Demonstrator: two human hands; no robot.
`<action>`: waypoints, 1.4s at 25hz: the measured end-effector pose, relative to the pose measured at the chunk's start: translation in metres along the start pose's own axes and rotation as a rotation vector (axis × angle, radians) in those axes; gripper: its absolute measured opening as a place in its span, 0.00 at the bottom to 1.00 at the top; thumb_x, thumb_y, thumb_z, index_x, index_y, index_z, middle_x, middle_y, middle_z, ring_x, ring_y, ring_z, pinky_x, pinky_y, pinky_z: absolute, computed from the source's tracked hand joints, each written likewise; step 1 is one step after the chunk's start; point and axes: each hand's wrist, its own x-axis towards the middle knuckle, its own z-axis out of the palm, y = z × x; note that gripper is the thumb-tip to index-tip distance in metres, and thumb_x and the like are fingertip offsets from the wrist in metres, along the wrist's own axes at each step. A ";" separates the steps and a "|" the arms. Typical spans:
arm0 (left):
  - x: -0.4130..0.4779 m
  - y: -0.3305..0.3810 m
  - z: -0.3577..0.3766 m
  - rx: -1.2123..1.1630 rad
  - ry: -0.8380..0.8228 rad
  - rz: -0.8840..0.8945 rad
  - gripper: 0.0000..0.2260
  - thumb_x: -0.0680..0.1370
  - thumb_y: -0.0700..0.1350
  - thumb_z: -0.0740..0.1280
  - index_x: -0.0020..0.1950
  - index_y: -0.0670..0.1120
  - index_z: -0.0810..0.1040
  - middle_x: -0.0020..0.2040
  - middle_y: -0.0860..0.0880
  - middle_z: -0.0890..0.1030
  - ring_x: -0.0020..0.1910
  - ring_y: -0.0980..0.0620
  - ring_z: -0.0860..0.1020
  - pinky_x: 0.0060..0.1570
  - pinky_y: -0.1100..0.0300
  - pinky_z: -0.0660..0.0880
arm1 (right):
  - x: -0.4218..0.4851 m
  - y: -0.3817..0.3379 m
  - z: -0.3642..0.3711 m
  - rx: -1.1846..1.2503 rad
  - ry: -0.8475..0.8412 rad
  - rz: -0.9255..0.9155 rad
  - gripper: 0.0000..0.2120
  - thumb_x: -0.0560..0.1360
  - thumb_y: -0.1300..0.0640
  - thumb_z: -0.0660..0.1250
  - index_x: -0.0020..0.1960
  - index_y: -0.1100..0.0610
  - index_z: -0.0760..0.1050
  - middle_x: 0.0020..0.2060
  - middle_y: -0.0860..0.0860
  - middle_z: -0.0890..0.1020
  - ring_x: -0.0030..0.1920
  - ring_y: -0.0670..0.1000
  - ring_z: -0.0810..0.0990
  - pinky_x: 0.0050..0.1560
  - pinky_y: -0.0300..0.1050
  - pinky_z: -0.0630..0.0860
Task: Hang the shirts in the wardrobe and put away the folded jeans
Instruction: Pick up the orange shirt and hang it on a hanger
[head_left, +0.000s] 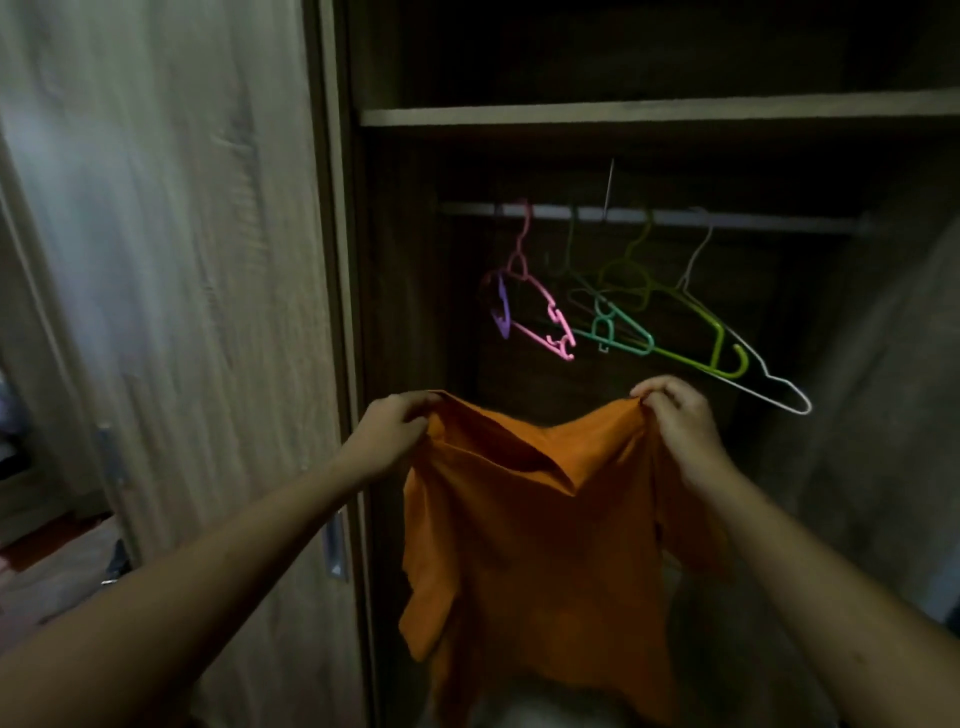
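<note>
Dim open wardrobe (649, 117), coloured hangers (623, 312) on rail (649, 215); left hand (387, 434), right hand (678, 415) each pinch orange shirt (540, 545) top edge

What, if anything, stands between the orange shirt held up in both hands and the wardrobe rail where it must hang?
Nothing visible blocks it. The left hand and right hand hold the orange shirt below the rail; only empty hangers hang between, and the shirt is not yet on one.

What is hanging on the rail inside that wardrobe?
Only empty hangers on the rail: pink, teal, yellow-green, white. The orange shirt covers whatever lies below.
</note>
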 end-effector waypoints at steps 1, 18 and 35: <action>0.005 0.004 -0.004 -0.006 0.007 0.018 0.15 0.80 0.39 0.58 0.65 0.50 0.72 0.48 0.45 0.80 0.38 0.55 0.80 0.34 0.66 0.78 | 0.003 -0.005 0.008 -0.033 -0.024 -0.049 0.09 0.75 0.67 0.60 0.42 0.57 0.77 0.39 0.49 0.79 0.39 0.40 0.77 0.43 0.32 0.71; 0.051 -0.003 -0.077 0.091 -0.040 0.101 0.15 0.79 0.35 0.59 0.63 0.46 0.74 0.55 0.55 0.76 0.52 0.59 0.77 0.48 0.69 0.77 | 0.141 -0.067 0.190 -0.140 -0.038 0.040 0.14 0.76 0.68 0.61 0.60 0.63 0.74 0.56 0.61 0.79 0.57 0.60 0.78 0.58 0.50 0.75; 0.057 0.009 -0.065 0.652 -0.011 0.305 0.13 0.75 0.35 0.63 0.59 0.41 0.77 0.57 0.44 0.77 0.58 0.47 0.77 0.52 0.63 0.71 | 0.003 0.038 0.131 0.077 0.070 -0.208 0.12 0.78 0.63 0.62 0.36 0.55 0.70 0.29 0.50 0.74 0.28 0.40 0.73 0.31 0.31 0.67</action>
